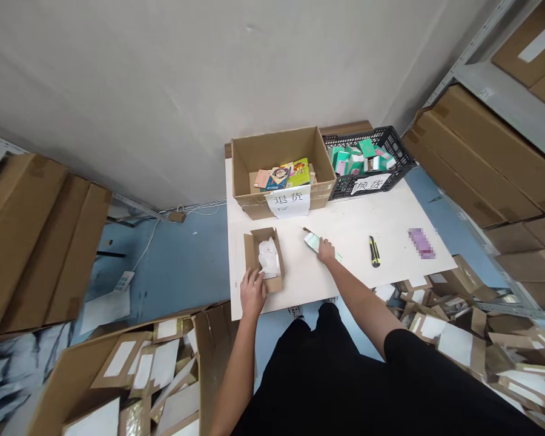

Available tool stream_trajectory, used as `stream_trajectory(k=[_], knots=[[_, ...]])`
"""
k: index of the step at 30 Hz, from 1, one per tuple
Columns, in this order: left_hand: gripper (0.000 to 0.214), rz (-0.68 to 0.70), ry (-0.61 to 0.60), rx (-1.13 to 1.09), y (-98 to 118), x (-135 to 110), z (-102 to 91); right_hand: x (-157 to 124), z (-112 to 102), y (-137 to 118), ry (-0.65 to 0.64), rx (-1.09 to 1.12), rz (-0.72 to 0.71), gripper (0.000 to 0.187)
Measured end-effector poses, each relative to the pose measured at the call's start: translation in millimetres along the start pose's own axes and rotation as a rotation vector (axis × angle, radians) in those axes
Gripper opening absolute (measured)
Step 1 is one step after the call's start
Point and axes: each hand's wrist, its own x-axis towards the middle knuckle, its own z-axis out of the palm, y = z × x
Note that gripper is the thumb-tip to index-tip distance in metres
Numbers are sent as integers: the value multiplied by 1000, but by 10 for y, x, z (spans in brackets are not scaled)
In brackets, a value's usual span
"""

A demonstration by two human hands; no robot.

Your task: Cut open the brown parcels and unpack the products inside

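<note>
A small open cardboard box (pixel 277 283) stands on the white table, with crumpled white wrapping (pixel 267 257) inside it. My left hand (pixel 253 292) is at its near left corner, fingers curled over the edge and reaching the wrapping. To the right of that box, my right hand (pixel 326 250) is closed on a pale green and white packet (pixel 312 241), which lies low over the table. Part of the packet is hidden under the fingers. A black and yellow utility knife (pixel 374 252) lies to the right of my right hand, apart from it.
At the table's (pixel 295 300) back stand a large labelled carton (pixel 247 206) with booklets and a black crate (pixel 345 189) of green boxes. A blurred purple item (pixel 421 243) lies at right. A big carton (pixel 204 357) of parcels, heaped opened boxes (pixel 476 339) and shelves flank me.
</note>
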Motion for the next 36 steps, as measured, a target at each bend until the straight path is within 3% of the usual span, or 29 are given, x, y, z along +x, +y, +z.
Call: stream_trajectory(k=[3, 7, 10, 13, 18, 21, 25, 31, 36], knots=[[46, 12, 56, -39, 262, 125, -18, 131, -72, -92, -62, 20, -147, 64], [47, 94, -7, -89, 691, 563, 115, 84, -259, 50, -37, 326, -345, 62], [49, 179, -104, -124, 1075, 972, 330, -12, -396, 305, -9, 535, -320, 69], [47, 268, -162, -157, 1508, 1304, 600, -84, -475, 550, 10, 575, -272, 72], [45, 272, -215, -169, 2037, 1598, 983, -81, -573, 756, -51, 565, -316, 77], [54, 216, -242, -157, 2076, 1740, 1087, -62, -652, 806, -66, 603, -348, 87], [55, 159, -288, -287, 1934, 1912, 1132, -134, -707, 780, -3, 756, -303, 92], [76, 159, -340, -560, 1729, 1824, 1277, -253, -783, 654, 131, 763, -310, 50], [102, 95, -371, -683, 1725, 1648, 1432, -225, -916, 675, 101, 555, -383, 38]])
